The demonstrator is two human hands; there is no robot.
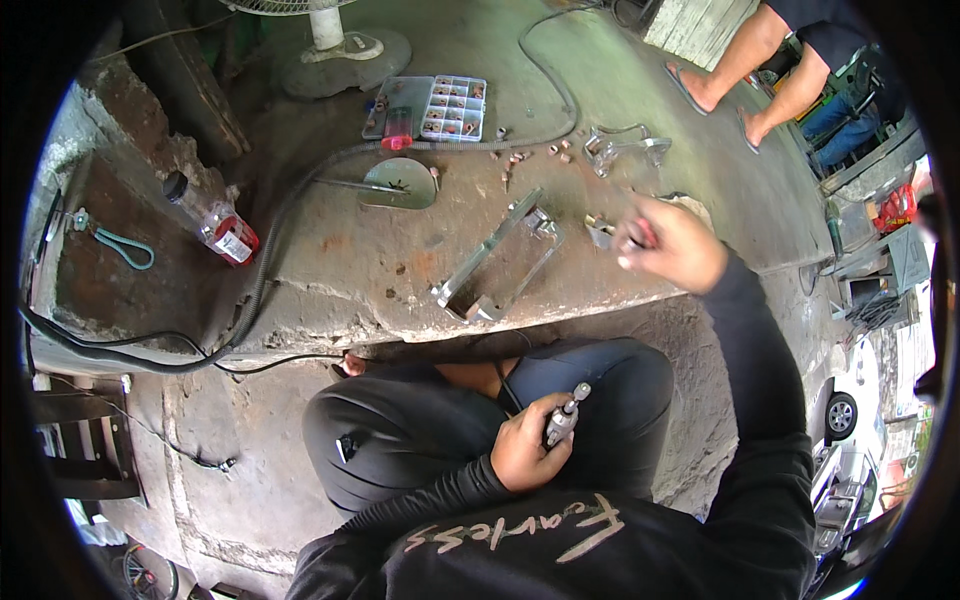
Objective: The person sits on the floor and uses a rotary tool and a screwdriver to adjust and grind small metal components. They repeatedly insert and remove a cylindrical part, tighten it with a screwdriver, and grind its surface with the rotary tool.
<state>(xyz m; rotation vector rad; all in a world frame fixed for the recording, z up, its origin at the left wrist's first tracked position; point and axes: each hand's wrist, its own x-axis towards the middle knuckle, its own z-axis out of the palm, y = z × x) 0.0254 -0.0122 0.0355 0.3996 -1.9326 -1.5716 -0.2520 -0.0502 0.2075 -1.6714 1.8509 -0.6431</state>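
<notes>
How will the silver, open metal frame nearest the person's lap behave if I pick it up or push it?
The silver, open metal frame should be stiff, since its long bars look straight and solid. Its shiny surface may be slippery. Its angular shape would probably slide rather than roll.

On the ledge [340, 275], a frame [487, 246] is placed near the front edge, with a bracket [604, 157] behind it to the right and a dish [410, 198] and a compartment box [455, 108] behind it to the left. A bottle [215, 225] is set farther left, across a hose [265, 273].
</notes>
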